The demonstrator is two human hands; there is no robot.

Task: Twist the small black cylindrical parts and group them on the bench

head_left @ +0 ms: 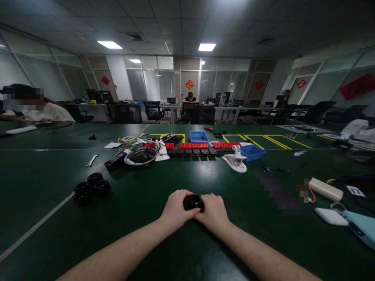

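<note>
A black round part (195, 201) with a hole in its top sits between my two hands, low over the green table. My left hand (178, 207) wraps its left side, thumb across the near edge. Around the right side curls my right hand (214, 210), fingers bent and knuckles up. Both hands are closed on it, and they hide its lower part. Off to the left stands a cluster of several similar black round parts (93, 188).
Farther back lie a steel bowl (140, 164), a small wrench (92, 160), red strips (193, 146), white stands (236, 160) and blue bins (251, 157). A beige cylinder (325, 189) and a light-blue item (361, 226) rest at right. Another person (49, 112) sits far left.
</note>
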